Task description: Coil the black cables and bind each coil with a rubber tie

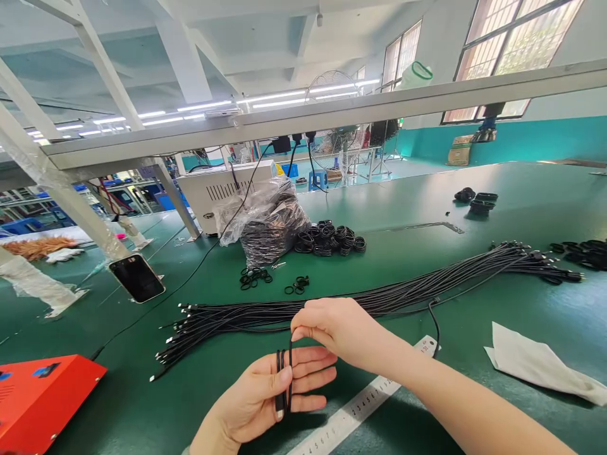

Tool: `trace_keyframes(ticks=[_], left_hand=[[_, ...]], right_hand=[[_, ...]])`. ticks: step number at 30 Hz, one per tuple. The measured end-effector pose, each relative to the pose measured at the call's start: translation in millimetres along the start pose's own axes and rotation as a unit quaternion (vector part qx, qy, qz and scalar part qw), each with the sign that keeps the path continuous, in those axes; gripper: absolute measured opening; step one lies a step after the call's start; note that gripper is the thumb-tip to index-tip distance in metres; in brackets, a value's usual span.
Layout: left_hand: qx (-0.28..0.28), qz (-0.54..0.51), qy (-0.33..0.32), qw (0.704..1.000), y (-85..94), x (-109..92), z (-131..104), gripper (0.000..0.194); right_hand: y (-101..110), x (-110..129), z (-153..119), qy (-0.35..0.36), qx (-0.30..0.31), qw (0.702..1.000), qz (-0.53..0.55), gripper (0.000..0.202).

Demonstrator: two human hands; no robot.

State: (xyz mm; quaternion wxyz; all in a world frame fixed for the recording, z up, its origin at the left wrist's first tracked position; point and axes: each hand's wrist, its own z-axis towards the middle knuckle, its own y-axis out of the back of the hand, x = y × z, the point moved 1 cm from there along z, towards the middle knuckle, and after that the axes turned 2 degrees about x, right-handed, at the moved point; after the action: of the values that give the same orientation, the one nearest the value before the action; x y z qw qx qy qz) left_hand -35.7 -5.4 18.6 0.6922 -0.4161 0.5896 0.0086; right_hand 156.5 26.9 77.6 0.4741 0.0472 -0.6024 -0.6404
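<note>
so there's a green-topped workbench filling most of the lower view; across it runs a long bundle of black USB cables, plugs fanned out at the left end, lying just past both hands; a steel ruler sits at a slant, partly hidden behind the right forearm; left hand has its palm showing, thumb clamped on a coiled black cable, other fingers spread; right hand has thumb and index pinched together on a strand of it, just above that palm; some small black loops lie beyond the bundle
</note>
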Motion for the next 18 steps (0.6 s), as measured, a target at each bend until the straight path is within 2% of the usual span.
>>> trace_keyframes(ticks=[4,7,10,13,16,18], left_hand=[[-0.001,0.008,0.014,1.0,-9.5,3,1,0.039],[-0.011,-0.009,-0.011,1.0,-14.8,0,0,0.039],[-0.042,-0.046,-0.081,0.995,-18.7,-10,-5,0.046],[-0.098,-0.056,-0.157,0.981,-18.6,-26,-15,0.051],[-0.163,-0.046,-0.245,0.955,-10.4,-40,-24,0.054],[-0.191,-0.035,-0.288,0.938,-1.4,-45,-26,0.053]], right_hand=[[-12,-8,6,-0.003,-0.006,0.996,0.088,0.02],[-25,-12,11,-0.014,-0.007,0.987,0.161,0.021],[-40,-10,10,-0.03,0.0,0.98,0.199,0.02],[-53,-3,4,-0.05,0.024,0.978,0.199,0.025],[-60,6,-3,-0.101,0.065,0.983,0.141,0.027],[-59,14,-9,-0.107,0.12,0.985,0.068,0.023]])
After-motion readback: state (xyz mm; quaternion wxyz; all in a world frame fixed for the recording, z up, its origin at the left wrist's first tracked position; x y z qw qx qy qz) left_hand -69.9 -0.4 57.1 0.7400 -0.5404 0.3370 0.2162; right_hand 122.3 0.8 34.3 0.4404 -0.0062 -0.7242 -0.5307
